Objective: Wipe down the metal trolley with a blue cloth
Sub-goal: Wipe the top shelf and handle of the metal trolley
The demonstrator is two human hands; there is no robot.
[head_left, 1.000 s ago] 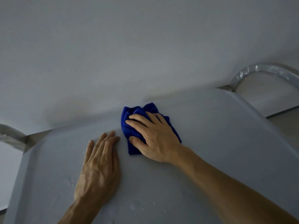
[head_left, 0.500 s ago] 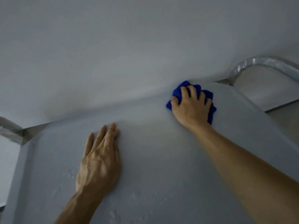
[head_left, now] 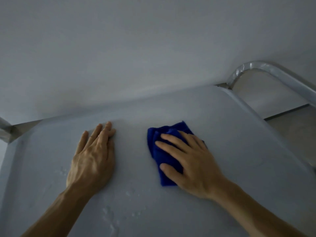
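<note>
The metal trolley's top shelf (head_left: pixel 230 142) fills the lower half of the head view, grey and flat with a raised rim. A folded blue cloth (head_left: pixel 159 147) lies on it right of centre. My right hand (head_left: pixel 191 161) presses flat on the cloth, fingers spread over it, and covers most of it. My left hand (head_left: pixel 93 159) rests palm down on the bare shelf to the left of the cloth, fingers together and holding nothing. Water droplets (head_left: pixel 109 218) speckle the shelf between my forearms.
A curved metal handle tube (head_left: pixel 266 69) rises at the trolley's right end. Another handle end (head_left: pixel 5 129) shows at the far left edge. A plain grey wall (head_left: pixel 136 48) stands directly behind the shelf's far rim. Floor (head_left: pixel 294 130) shows beyond the right rim.
My right hand has slid the cloth from the far right corner back toward me and leftward to the middle of the shelf. My left hand has stayed in place.
</note>
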